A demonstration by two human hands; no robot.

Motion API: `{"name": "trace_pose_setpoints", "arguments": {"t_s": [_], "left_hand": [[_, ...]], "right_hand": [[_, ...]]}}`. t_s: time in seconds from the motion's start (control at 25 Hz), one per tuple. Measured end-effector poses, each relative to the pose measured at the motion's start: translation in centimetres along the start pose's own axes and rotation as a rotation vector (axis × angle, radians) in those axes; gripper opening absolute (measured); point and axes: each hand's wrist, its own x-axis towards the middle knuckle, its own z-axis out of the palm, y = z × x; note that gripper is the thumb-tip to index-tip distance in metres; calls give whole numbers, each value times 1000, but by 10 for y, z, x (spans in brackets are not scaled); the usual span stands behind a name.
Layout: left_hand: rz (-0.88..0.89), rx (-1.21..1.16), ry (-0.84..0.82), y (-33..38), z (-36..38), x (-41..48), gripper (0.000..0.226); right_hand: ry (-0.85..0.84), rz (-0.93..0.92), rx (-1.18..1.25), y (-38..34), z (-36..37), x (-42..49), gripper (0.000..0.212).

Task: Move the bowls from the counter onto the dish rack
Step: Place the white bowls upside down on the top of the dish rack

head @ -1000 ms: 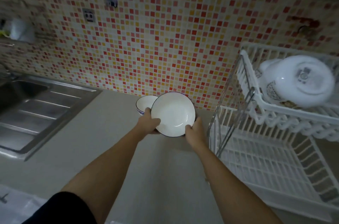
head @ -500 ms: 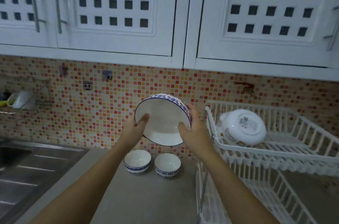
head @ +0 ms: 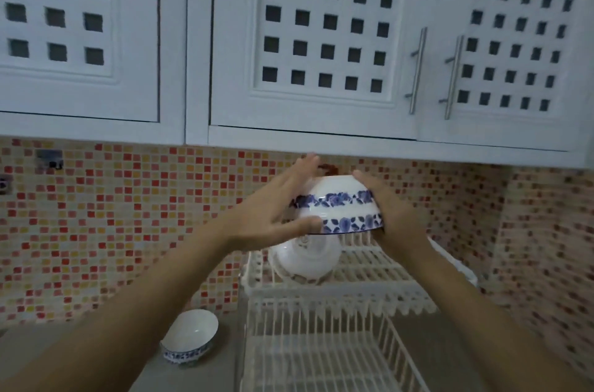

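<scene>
We hold a glazed white bowl with two blue floral bands upside down, rim lowermost, above the upper tier of the white wire dish rack; the left hand presses its fingers flat against the bowl's 9 o'clock side and the right hand clasps the 3 o'clock side. Directly beneath, at 6 o'clock of the held bowl, a round white dish rests inverted on that tier. At 7 o'clock, a smaller blue-banded bowl sits upright on the smooth grey counter, just beside the rack's lower tier.
</scene>
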Motion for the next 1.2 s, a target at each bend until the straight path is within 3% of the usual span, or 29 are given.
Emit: {"name": "trace_pose_setpoints", "arguments": {"t_s": [0.08, 0.2, 0.48, 0.6, 0.72, 0.96, 1.2], "left_hand": [[28, 144, -47, 11, 23, 37, 96], [24, 178, -115, 15, 47, 79, 105], [22, 322, -45, 22, 88, 141, 97], [4, 378, -95, 12, 104, 159, 96], [-34, 393, -169, -1, 119, 169, 94], [-139, 431, -322, -9, 150, 181, 87], [-181, 604, -427, -8, 172, 186, 93]], "right_hand": [[5, -46, -83, 31, -14, -8, 53], [13, -65, -167, 74, -26, -17, 63], [-72, -69, -185, 153, -38, -12, 71], [-364, 33, -22, 187, -43, -11, 94], [-631, 37, -102, 206, -36, -9, 107], [-791, -50, -194, 214, -14, -1, 84], [-855, -116, -371, 213, 4, -8, 76]]}}
